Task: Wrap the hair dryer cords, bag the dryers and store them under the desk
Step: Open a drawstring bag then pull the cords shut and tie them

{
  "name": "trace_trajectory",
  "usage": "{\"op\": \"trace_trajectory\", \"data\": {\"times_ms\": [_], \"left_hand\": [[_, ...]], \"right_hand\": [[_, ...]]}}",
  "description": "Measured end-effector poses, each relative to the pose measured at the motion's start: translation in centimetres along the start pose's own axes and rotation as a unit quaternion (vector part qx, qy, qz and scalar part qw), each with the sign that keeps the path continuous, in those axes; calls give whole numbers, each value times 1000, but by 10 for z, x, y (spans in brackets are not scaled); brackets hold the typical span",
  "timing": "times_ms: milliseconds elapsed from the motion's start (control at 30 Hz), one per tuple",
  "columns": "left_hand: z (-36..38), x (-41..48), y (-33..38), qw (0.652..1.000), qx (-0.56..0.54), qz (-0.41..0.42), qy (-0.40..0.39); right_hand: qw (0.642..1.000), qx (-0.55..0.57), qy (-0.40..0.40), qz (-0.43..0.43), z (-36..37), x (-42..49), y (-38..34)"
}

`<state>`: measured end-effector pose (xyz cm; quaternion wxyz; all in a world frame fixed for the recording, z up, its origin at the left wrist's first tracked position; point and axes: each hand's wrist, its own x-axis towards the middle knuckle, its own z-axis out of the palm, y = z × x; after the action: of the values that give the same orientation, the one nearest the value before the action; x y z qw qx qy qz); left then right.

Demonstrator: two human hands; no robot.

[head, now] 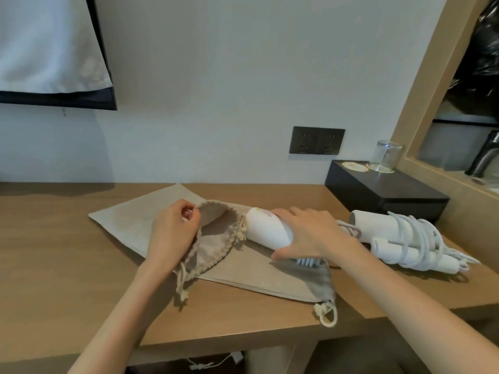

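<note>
Two beige drawstring bags lie on the wooden desk point(67, 238). My left hand point(172, 230) pinches the rim of the upper bag point(216, 238) and holds its mouth open. My right hand point(305, 233) grips a white hair dryer point(266, 230), its nozzle end pointing at the bag's mouth, just outside it. The lower bag point(270, 279) lies flat beneath, its cord point(328, 315) hanging at the desk's front edge. A second white dryer point(399, 238), its cord wrapped around it, lies to the right.
A black box point(386, 193) with coasters and an upturned glass point(386, 156) stands at the back right. A dark double socket point(316, 140) is on the wall. A wooden-framed opening point(421, 90) rises on the right. Below the desk, a white cord point(205, 364) shows.
</note>
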<state>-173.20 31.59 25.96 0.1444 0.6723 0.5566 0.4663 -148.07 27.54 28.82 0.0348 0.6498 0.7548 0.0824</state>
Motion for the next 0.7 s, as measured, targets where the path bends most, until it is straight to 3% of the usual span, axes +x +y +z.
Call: {"op": "trace_trajectory", "data": {"times_ms": [133,400,567,700], "left_hand": [[-2,0,-5,999,-43,-27,-13],[-5,7,3,990,-117,-78,-10],[3,18,15,974,-186,-125,-41],[16,26,38,956,-247,-145,-69]], "right_hand": [[996,-13,89,12,15,-4,-14],[981,-7,193,29,22,-15,-14],[943,-13,331,-40,12,-23,-8],[927,-68,361,-68,-6,-26,-10]]}}
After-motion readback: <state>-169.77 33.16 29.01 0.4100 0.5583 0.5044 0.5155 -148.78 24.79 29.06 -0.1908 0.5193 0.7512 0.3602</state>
